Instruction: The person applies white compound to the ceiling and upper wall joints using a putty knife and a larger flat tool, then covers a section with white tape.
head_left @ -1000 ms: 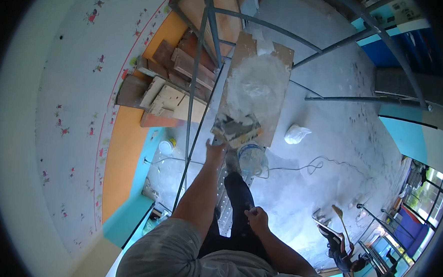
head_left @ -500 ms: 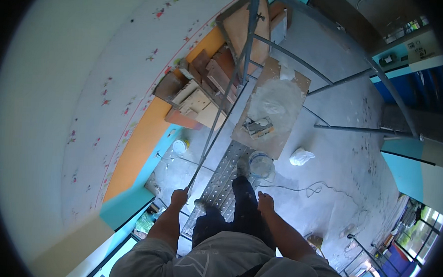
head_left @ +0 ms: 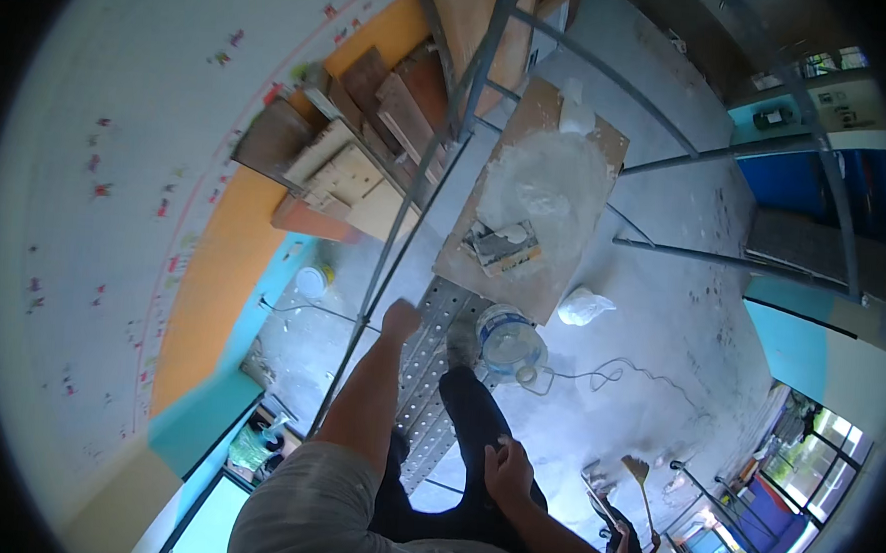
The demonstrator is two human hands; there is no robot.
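A scaffold rail (head_left: pixel 399 223) and clear, seemingly plastic container (head_left: pixel 512 342) flank the left hand (head_left: pixel 402 319).

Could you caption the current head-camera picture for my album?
Left hand forward, right hand held close: standing on a perforated metal platform before a white-smeared board.

Seen from the left of two head-worn, side-by-side fisheye cameras; aimed steeply downward, close above a grey short-sleeved shirt (head_left: pixel 303 495), past the bare left hand (head_left: pixel 401 320) and bare right hand (head_left: pixel 509 472), toward a perforated grey metal plank (head_left: pixel 425 350) and, farther off, a powder-dusted rectangular brown board (head_left: pixel 510 292).
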